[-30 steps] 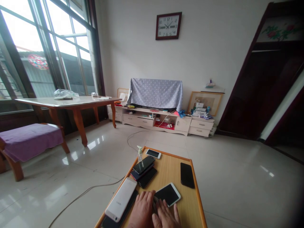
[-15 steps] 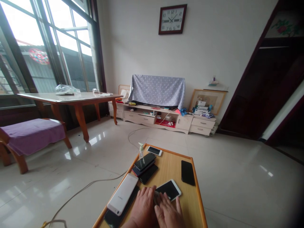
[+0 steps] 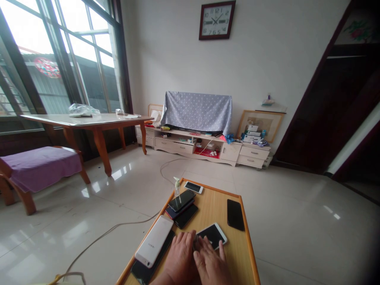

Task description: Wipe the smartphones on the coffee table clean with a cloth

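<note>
Over the wooden tabletop, my left hand (image 3: 181, 255) has its fingers bent and pressed together against a small dark thing (image 3: 195, 242), mostly hidden between my hands. My right hand (image 3: 211, 259) lies beside it, fingers stretched and the little finger spread apart, the fingertips at that dark thing. Just beyond my fingers is a white phone with a black screen (image 3: 216, 234), partly covered by my right hand. To the left, a white phone lying back up (image 3: 154, 241) overlaps a black phone (image 3: 142, 273).
Several dark phones (image 3: 181, 201) lie stacked near the left edge, beside a clear pump bottle (image 3: 177, 188). A small white phone (image 3: 193, 187) lies at the far edge, a black phone (image 3: 235, 214) at the right edge. A cable (image 3: 115, 227) crosses the floor.
The view has tipped slightly downward or shifted a little. Both hands stay in nearly the same place, with only a slight movement of the fingers; the phones have not moved.
</note>
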Demonstrator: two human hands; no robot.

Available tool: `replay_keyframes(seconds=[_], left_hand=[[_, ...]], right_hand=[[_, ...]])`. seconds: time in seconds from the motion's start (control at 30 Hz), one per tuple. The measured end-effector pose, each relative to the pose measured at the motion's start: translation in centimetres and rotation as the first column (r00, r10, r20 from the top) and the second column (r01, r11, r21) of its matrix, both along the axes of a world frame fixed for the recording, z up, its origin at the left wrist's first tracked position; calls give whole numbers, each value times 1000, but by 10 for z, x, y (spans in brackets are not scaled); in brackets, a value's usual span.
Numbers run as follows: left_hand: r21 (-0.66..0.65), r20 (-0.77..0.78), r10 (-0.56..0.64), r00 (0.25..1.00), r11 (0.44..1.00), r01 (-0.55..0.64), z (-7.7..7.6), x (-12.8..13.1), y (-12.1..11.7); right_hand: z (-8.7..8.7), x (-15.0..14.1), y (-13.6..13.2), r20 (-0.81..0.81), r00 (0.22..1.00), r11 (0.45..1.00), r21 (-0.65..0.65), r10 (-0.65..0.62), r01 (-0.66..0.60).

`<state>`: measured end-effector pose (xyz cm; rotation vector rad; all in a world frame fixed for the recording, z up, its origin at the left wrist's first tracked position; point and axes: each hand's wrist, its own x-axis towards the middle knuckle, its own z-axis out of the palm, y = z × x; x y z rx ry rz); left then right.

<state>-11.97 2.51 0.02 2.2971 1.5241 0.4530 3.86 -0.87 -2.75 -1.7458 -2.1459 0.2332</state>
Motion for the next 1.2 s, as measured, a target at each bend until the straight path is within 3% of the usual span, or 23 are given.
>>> replay_keyframes(seconds=[0.1,0.17,0.33,0.4,0.6,0.83,0.93,1.07,1.13,1.2], left_hand=[[64,37,35,999,997,-38,-3,4,-1],[81,46,42,998,996,-46,-6,4,-1],[33,37,-16,999,999,15,-11,-3,1],[30,32,-7,999,1000,6,-12,-3,2],[89,22,40,999,995,-42,-15,2,2],[69,22,-11,1000,998,9,-20,-3,5],[87,37,11,999,996,-14,-14,-1,3],[99,59,34,998,994,-40,-8,2,1],[102,58,29,998,994,-35,-11,1,2],[102,48,15,999,995,-19,-16,-1,4]], right_hand=[[7,14,12,35,987,987,28,-160,159],[8,14,15,35,980,980,18,-198,197],[3,-9,3,-35,999,999,-37,20,-21],[4,-9,3,-39,998,998,-35,45,-46],[18,8,21,15,987,986,-29,-162,162],[17,-19,12,-11,1000,999,-30,-19,19],[18,-2,27,18,997,996,-34,-79,79],[21,19,47,67,962,963,-32,-266,269],[19,13,44,68,966,967,-34,-248,251],[16,0,34,46,990,989,-42,-137,139]])
